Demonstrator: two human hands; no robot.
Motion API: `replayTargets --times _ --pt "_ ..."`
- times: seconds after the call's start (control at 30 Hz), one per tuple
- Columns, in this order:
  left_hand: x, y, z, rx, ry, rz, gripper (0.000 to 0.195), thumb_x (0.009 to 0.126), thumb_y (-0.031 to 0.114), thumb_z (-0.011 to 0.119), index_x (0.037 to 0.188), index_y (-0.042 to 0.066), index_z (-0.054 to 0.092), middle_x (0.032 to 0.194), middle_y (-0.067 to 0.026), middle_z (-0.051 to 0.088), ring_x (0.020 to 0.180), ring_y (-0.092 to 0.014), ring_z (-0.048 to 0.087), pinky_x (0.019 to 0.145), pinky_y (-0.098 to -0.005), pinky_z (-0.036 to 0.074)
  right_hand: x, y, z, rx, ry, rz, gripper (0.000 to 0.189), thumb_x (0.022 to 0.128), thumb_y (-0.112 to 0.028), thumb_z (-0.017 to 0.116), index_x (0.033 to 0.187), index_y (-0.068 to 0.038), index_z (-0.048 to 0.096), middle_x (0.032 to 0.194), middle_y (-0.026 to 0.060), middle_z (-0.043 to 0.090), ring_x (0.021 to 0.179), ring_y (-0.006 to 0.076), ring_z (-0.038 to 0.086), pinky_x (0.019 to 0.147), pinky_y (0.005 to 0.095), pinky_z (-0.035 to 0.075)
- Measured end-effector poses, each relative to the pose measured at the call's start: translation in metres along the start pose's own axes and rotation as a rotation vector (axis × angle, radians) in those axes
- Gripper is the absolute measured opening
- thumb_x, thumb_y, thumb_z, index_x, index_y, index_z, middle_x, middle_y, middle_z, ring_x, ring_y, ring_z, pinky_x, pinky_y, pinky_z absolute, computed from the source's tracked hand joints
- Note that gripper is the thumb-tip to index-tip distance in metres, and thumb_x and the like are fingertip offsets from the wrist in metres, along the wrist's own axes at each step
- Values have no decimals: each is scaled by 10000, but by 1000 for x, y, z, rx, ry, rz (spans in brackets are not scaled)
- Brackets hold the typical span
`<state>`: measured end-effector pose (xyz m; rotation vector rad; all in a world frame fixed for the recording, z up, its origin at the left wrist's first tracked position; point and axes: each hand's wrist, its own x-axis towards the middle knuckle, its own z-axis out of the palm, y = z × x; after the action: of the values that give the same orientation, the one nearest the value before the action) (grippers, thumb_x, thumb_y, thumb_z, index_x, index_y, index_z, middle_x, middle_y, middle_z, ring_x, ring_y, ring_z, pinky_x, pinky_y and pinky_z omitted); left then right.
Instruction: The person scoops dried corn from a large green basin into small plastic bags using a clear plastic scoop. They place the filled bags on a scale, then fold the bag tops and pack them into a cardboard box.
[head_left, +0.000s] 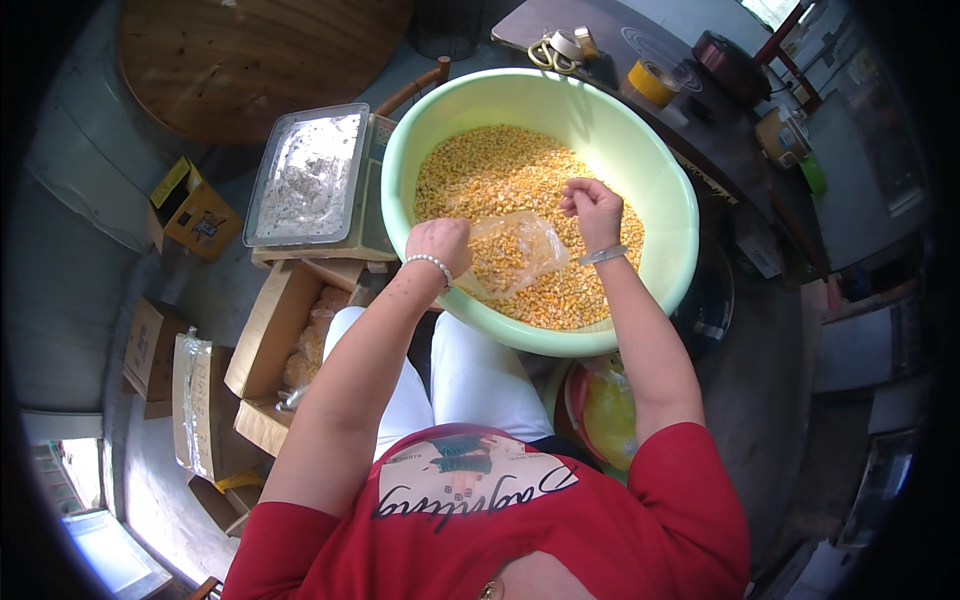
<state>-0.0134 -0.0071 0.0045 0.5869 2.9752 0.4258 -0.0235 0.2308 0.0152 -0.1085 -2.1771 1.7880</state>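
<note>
A large pale green plastic basin (540, 341) holds a thick layer of yellow corn kernels (495, 161). My left hand (439, 244), with a beaded bracelet at its wrist, is closed in a fist on the edge of a clear plastic bag (551, 251) over the basin's near left side. The bag lies slack on the corn, and kernels show in or through it. Above the corn on the right is my right hand (595, 214), wearing a pale bangle. Its fingers are curled beside the bag, and whether anything thin is between them is hidden.
Left of the basin stands a weighing scale with a metal tray (307, 176). Below it, an open cardboard box (259, 330) contains filled clear bags. Scissors (551, 58) and yellow tape (654, 81) lie on the dark table (712, 142). A bucket (577, 405) stands by my right leg.
</note>
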Motion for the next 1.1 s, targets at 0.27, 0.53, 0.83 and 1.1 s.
replayTargets --times 0.27,0.53,0.83,1.1 --pt "3 7 -6 -57 -29 -31 197 702 107 500 862 53 601 784 -168 637 792 -322 615 704 -420 473 9 124 -27 -1015 -208 203 430 802 -250 603 1186 -72 529 1085 202 581 1002 338 568 881 408 453" --pt "0 7 -9 -87 -9 -57 243 721 122 499 938 58 588 791 -171 640 801 -320 617 727 -413 474 8 153 -15 -961 -348 443 317 799 -326 546 946 -54 615 975 209 619 921 348 588 785 414 455" --pt "-1 4 -4 -67 -21 -45 271 759 283 566 926 73 603 807 -157 644 810 -312 615 738 -416 469 -10 117 -7 -707 -357 424 323 774 -309 539 817 -9 651 879 212 641 833 330 613 722 408 454" --pt "-3 6 -9 -64 -27 -9 271 768 318 585 882 72 603 796 -146 642 798 -307 616 727 -421 474 15 131 -30 -780 -205 372 312 818 -288 557 770 7 647 731 168 627 662 276 594 616 379 456"
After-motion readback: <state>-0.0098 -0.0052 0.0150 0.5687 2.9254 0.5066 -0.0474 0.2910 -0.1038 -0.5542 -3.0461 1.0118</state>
